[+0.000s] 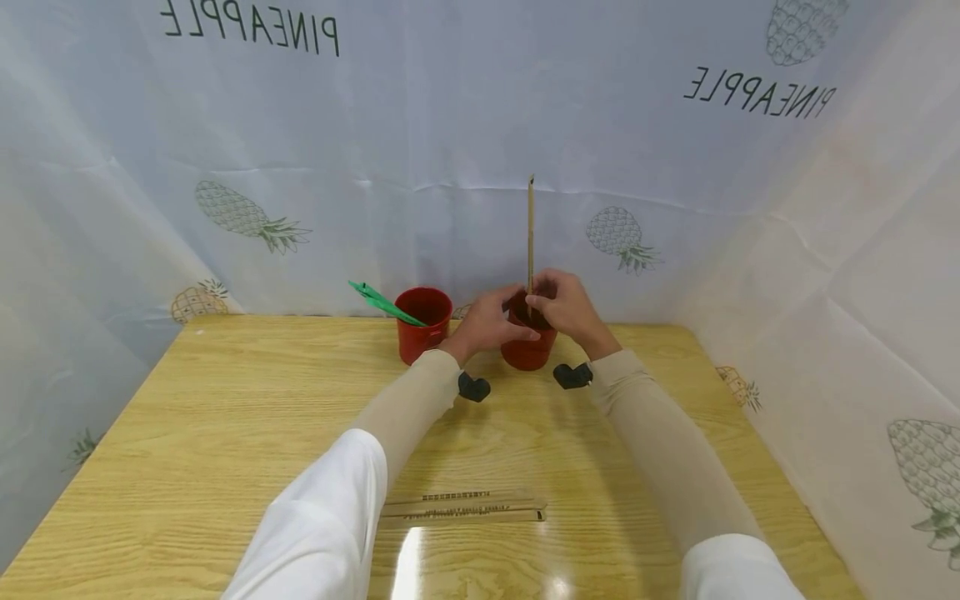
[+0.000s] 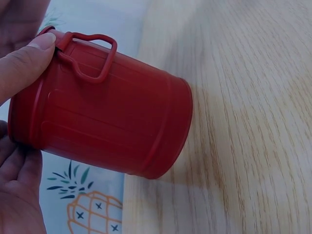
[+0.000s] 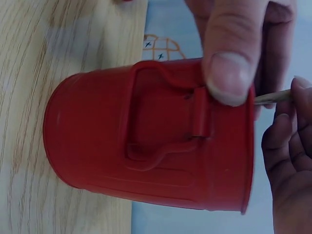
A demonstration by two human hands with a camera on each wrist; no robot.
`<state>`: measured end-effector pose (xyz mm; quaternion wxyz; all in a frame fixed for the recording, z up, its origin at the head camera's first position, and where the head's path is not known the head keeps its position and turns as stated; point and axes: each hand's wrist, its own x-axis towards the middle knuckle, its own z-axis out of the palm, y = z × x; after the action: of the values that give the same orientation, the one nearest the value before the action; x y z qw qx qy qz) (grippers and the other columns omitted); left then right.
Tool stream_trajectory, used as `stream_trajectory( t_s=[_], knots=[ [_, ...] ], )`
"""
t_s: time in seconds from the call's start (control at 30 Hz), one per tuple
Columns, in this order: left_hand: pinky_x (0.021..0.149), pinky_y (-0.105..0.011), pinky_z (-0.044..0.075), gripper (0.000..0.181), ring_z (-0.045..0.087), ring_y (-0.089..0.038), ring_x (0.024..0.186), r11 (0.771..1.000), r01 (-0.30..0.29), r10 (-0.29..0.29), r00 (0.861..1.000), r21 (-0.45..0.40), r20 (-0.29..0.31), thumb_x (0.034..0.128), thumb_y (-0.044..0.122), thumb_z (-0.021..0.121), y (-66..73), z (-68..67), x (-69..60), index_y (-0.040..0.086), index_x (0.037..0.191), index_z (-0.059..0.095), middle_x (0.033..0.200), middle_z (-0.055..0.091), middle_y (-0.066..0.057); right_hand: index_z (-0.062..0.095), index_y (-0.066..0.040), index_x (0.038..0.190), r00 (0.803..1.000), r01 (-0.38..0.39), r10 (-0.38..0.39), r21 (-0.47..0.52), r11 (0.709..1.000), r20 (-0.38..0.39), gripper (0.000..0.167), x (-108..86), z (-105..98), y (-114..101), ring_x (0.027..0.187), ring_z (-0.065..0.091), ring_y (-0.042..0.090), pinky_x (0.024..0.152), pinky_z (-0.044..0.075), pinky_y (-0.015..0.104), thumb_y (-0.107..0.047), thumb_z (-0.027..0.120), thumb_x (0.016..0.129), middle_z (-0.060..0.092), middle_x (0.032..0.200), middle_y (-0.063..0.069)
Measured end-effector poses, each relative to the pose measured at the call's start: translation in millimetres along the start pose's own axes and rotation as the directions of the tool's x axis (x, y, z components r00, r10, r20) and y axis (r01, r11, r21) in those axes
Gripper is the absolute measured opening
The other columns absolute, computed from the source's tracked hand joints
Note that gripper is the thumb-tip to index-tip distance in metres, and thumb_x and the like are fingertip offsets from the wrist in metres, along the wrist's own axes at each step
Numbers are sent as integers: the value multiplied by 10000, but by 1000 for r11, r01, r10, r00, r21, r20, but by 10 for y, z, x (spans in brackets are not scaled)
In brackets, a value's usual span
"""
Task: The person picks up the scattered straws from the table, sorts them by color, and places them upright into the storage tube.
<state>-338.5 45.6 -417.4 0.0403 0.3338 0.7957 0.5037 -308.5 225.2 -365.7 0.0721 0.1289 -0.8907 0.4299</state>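
Observation:
My left hand [image 1: 492,321] holds the right-hand red bucket [image 1: 527,357] at its rim. Its thumb [image 3: 229,73] presses the front just above a wire handle [image 3: 141,156], with the other fingers around the far side. Between thumb and fingertips my right hand [image 1: 566,310] pinches a long, thin brown stick [image 1: 530,225], perhaps in a paper sleeve. The stick stands upright, its lower end down inside the bucket and hidden there. In the left wrist view the same bucket [image 2: 112,117] stands on the wooden table.
A second red bucket [image 1: 417,343] stands to the left with green slender packets [image 1: 386,304] leaning out of it. Several flat brown printed sticks [image 1: 465,510] lie near the table's [image 1: 247,417] front. A pineapple-print cloth [image 1: 450,125] hangs behind.

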Motion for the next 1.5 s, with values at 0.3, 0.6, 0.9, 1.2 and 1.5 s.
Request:
stream_trajectory(
  t_s=[0.3, 0.6, 0.9, 1.2, 1.5],
  knots=[
    [1194, -468, 462, 809, 515, -288, 1469, 1000, 8, -8, 1000, -4, 0, 856, 290, 877, -7, 8, 2, 147, 1555, 496, 1555, 568, -67, 667, 21, 1056, 998, -45, 48, -99, 994, 28, 83, 68, 63, 44, 1020, 675, 364, 934, 570, 489, -32, 640, 997, 706, 1070, 223],
    [1197, -499, 454, 776, 505, -296, 1473, 1000, 21, -21, 1000, -18, -4, 861, 278, 874, -1, 6, -2, 142, 1535, 514, 1543, 576, -75, 680, 44, 1083, 997, -1, 15, -171, 985, 79, 127, 62, 78, 60, 1022, 682, 380, 937, 579, 514, 0, 608, 987, 715, 1092, 240],
    [1164, -504, 487, 721, 558, -307, 1416, 999, 29, -29, 999, -21, -17, 848, 290, 886, 9, 17, -6, 127, 1477, 574, 1478, 625, -84, 692, 56, 1173, 994, -1, 16, -138, 990, 109, 213, 41, 70, 32, 1042, 705, 376, 955, 592, 509, -9, 610, 988, 724, 1140, 238],
    [1093, -462, 546, 636, 640, -247, 1252, 1000, -10, 11, 1000, 16, -28, 846, 292, 888, 16, 26, -4, 170, 1410, 620, 1326, 696, -38, 687, 27, 1163, 996, -8, 19, -125, 992, 87, 194, -48, 61, -22, 982, 678, 340, 899, 587, 483, -29, 640, 984, 718, 1110, 207],
    [1049, -409, 579, 560, 653, -231, 1186, 999, -21, 22, 1000, 49, -20, 862, 315, 871, 22, 21, 17, 177, 1350, 633, 1269, 694, -32, 701, -3, 1069, 999, 40, -40, -17, 999, 37, 104, -341, 52, -84, 814, 589, 258, 724, 519, 315, -10, 679, 967, 666, 963, 158]
  ],
)
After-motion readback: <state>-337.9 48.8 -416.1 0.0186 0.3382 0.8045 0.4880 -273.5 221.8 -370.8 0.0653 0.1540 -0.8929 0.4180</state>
